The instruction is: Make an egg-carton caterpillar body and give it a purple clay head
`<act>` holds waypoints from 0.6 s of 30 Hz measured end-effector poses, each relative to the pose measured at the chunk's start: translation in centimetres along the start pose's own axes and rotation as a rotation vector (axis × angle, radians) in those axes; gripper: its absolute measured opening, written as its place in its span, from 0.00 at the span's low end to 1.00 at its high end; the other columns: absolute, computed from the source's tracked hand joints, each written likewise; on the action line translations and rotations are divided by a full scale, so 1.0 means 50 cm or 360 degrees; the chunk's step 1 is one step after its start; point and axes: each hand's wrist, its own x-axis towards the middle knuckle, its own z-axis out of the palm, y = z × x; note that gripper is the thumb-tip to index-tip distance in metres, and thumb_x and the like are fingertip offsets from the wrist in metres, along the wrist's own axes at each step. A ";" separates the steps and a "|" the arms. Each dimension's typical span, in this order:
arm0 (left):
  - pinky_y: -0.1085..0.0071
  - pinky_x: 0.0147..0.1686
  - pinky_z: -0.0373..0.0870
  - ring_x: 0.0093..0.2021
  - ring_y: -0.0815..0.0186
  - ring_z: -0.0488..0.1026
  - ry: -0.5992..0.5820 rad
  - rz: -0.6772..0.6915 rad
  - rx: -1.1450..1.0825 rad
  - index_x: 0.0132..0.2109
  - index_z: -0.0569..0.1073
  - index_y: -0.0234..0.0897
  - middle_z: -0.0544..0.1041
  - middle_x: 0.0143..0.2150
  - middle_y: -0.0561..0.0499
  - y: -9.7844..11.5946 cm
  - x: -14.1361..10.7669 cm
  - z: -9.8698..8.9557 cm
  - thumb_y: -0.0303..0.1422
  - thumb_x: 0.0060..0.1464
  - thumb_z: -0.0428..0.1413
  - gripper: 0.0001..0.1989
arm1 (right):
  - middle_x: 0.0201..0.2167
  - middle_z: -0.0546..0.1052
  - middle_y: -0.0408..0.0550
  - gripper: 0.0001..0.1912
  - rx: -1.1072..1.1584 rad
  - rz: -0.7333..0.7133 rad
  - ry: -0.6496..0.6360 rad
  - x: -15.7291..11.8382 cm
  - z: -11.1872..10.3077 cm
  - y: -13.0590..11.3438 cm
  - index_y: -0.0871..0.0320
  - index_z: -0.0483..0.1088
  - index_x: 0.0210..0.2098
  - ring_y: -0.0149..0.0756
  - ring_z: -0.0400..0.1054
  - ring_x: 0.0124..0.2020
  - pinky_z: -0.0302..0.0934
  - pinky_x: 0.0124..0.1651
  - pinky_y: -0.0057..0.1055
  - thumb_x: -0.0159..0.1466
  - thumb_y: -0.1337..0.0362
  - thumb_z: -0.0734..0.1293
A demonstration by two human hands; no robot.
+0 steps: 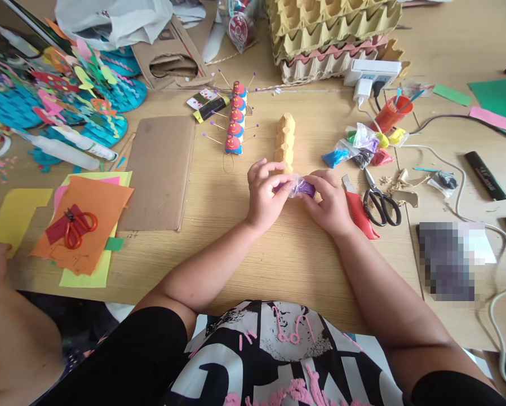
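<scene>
Between my two hands is a small clear plastic bag with purple clay [304, 187] in it. My left hand [265, 192] pinches the bag's left end between thumb and fingers. The right end is gripped by my right hand [329, 202], with its fingers bent over the purple part. Just beyond the bag lies a yellow egg-carton strip [285, 138], its near end close to my left fingers. A row of painted red and blue figures [236, 117] with purple-tipped pins stands farther back on the left.
Bagged clay [365, 145], an orange cup [391, 114], scissors [380, 203] and a red cutter [359, 214] lie right. Cardboard [162, 169] and coloured paper [88, 225] are left. Egg trays [333, 34] stack behind. Another person's arm [16, 332] rests at the left edge.
</scene>
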 end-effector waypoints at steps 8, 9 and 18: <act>0.57 0.68 0.69 0.61 0.59 0.74 0.0227 -0.0234 -0.0251 0.43 0.83 0.43 0.77 0.52 0.46 -0.007 0.003 0.004 0.47 0.71 0.58 0.16 | 0.50 0.80 0.57 0.15 -0.0381 0.0267 0.0297 -0.006 -0.001 0.008 0.51 0.75 0.53 0.56 0.71 0.53 0.67 0.60 0.60 0.67 0.66 0.67; 0.57 0.68 0.70 0.60 0.59 0.75 0.0252 -0.0273 -0.0270 0.44 0.83 0.43 0.77 0.52 0.45 -0.008 0.003 0.004 0.48 0.70 0.58 0.16 | 0.51 0.80 0.57 0.16 -0.0449 0.0296 0.0308 -0.009 0.001 0.010 0.51 0.75 0.52 0.57 0.70 0.54 0.66 0.61 0.63 0.66 0.68 0.66; 0.59 0.66 0.73 0.59 0.59 0.75 0.0197 -0.0251 -0.0362 0.43 0.85 0.44 0.78 0.51 0.45 0.006 0.000 0.002 0.51 0.69 0.58 0.19 | 0.58 0.76 0.57 0.15 -0.0324 0.0164 0.0297 -0.005 -0.005 -0.021 0.49 0.78 0.51 0.58 0.69 0.63 0.61 0.68 0.71 0.68 0.68 0.66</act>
